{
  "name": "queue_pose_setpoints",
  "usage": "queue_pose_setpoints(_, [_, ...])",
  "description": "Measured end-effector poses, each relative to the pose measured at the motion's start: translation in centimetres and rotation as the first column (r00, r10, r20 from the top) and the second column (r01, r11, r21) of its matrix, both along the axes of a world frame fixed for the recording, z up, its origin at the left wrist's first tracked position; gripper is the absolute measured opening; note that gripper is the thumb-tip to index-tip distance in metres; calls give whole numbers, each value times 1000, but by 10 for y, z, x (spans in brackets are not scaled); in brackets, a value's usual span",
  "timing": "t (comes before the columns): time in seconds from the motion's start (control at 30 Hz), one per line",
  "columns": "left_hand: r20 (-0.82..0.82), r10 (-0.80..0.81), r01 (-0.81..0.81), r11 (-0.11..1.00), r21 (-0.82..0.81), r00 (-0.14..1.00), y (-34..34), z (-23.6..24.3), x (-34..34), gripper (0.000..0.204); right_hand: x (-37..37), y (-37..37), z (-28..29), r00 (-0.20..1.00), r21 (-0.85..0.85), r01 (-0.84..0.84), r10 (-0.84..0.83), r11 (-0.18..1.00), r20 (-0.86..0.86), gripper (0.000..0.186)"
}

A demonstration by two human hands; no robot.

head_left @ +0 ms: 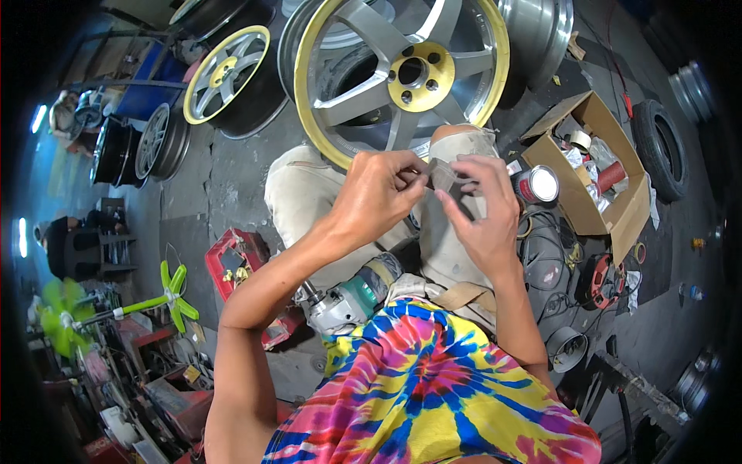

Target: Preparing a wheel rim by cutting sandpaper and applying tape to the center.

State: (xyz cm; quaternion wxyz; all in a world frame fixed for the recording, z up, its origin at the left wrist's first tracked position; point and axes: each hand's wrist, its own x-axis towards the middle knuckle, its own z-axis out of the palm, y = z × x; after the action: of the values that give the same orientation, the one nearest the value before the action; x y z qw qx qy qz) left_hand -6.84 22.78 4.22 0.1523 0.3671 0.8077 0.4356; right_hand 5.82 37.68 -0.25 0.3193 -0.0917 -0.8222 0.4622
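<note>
Above my knees, my left hand point(384, 189) pinches a small grey-brown piece point(443, 176) that looks like folded sandpaper. From the other side my right hand point(488, 203) has its thumb and curved fingers at the same piece. Just beyond both hands stands a large wheel rim point(390, 50) with silver spokes, a yellow lip and a yellow hub, leaning toward my knees. Across my lap lies a green and silver power tool point(348, 301), touched by neither hand.
An open cardboard box point(576, 189) of supplies and a can point(539, 184) sit at right, near a tire point(659, 151) and a red cord reel point(601, 282). More rims point(226, 75) stand far left. At left are a red case point(232, 259) and green fan blades point(176, 296). People appear far left.
</note>
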Motion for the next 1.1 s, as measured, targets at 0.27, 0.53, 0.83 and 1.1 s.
queue_pose_setpoints(0.27, [556,-112,41,989,139,823,-10,-13,-18,14,-2,-2,5,995,318,-83,96,944,-26,34])
queue_pose_setpoints(0.53, [719,-67,-25,993,116,692,-16,-6,-24,8,-11,6,-3,964,274,-212,247,938,-97,24])
queue_pose_setpoints(0.83, [876,-45,-63,994,85,481,-32,-11,-24,7,-4,-10,-6,956,74,-254,262,964,-133,21])
queue_pose_setpoints(1.1, [912,-163,18,986,168,377,-37,-1,-20,13,8,-14,-11,961,-308,-265,225,914,-158,12])
